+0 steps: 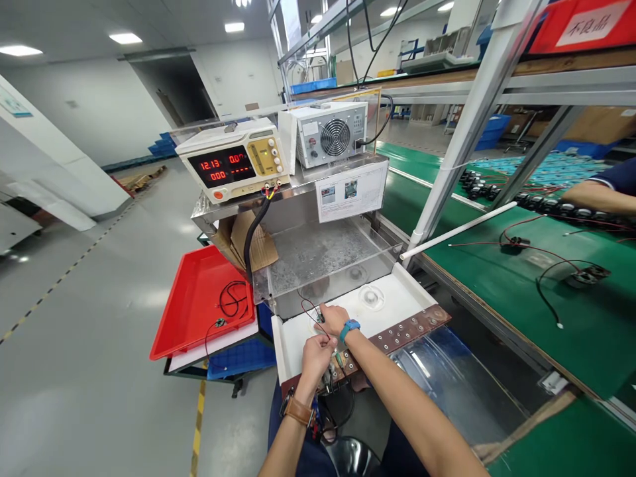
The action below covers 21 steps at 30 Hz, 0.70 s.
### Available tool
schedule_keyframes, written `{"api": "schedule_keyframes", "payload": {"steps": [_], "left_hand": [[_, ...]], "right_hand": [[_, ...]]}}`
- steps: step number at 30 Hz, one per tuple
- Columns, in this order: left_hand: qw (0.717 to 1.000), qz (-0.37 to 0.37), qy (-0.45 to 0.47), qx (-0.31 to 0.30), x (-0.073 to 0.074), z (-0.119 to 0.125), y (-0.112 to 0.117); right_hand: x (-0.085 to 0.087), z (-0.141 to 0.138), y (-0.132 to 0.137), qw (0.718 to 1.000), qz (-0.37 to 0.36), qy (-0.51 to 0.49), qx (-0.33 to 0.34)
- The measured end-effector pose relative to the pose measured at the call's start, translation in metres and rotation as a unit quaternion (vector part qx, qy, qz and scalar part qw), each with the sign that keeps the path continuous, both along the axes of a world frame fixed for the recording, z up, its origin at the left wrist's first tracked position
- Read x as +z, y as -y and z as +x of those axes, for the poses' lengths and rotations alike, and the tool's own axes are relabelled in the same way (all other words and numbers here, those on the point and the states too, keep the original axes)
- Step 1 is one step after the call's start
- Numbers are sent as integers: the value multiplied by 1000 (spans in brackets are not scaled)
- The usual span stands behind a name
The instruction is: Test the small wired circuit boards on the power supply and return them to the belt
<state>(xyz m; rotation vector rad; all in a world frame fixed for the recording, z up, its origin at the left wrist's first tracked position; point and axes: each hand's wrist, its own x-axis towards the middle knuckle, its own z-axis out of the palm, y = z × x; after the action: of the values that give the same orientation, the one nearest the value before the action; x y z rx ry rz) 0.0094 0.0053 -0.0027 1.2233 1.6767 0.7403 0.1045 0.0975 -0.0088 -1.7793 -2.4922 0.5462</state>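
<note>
My right hand (334, 319), with a blue band at its wrist, is closed on a small dark component (319, 318) over the white tray (397, 295). Most of that component is hidden by the fingers. Thin red and black wires (305, 302) loop up behind it. My left hand (318, 355), below a brown watch strap, pinches a thin wire close to the tray's front edge. A brown strip (415, 326) with rows of metal studs runs along that edge. Beside my left fingers, a green clip (338, 358) sits on the strip. A white round fixture (371, 297) lies on the tray.
Behind the tray stands a power supply (233, 159) with red digits, next to a grey fan-cooled unit (332, 136). At left, a red bin (181, 298) holds a wired part. Motors with wires (517, 244) lie on the green bench (497, 285); another person's arm (601, 195) reaches in.
</note>
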Motion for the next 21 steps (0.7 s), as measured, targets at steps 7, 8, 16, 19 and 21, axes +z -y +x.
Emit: {"api": "schedule_keyframes", "payload": {"steps": [7,8,16,19,21], "left_hand": [[999,2,44,2,-6,1,-2],[999,0,46,3,-6,1,-3],[999,0,52,0,-8,0,-1],[999,1,54,-4,-10,-1,-1],[999,-2,52,-2,-11,-1,-1]], "right_hand": [[0,0,-1,1000,-3,-1,0],[0,0,-1,1000,-3,-2,0],[0,0,0,1000,-6,-2,-6],[3,0,1,1000,-2,-2,-5],[5,0,1,1000,-3,-5,-6]]}}
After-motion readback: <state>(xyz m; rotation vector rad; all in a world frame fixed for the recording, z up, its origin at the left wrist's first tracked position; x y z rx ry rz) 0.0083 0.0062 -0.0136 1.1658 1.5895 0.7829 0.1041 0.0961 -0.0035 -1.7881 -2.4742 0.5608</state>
